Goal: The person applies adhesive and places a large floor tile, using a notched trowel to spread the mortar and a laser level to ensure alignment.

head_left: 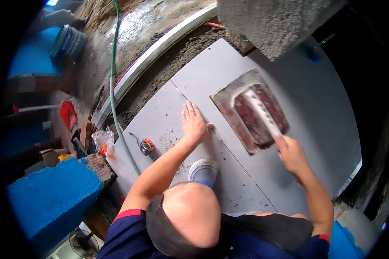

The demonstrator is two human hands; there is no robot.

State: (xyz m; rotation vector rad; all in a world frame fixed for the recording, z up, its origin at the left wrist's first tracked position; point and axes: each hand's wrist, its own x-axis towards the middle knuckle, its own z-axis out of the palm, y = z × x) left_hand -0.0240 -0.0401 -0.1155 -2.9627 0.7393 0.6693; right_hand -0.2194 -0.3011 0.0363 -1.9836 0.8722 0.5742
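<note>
My left hand (194, 123) rests open on pale grey floor tiles (246, 190), beside a straight joint between them. My right hand (288, 153) grips the long pale handle of a flat rectangular float (240, 108) with a worn, reddish-brown plate, blurred over the tile to the right of the joint. An orange and black tape measure (146, 146) lies on the tile left of my left forearm. My bare knee and a white and blue shod foot (203, 171) are below my left hand.
A green hose (113, 93) crosses the left side beside a long white strip (155, 47) and rough mortar. A plastic bag (101, 142), red object (68, 114), bucket (68, 43) and blue-coated blocks (52, 194) are at left. A rough concrete block (276, 23) juts in at the top.
</note>
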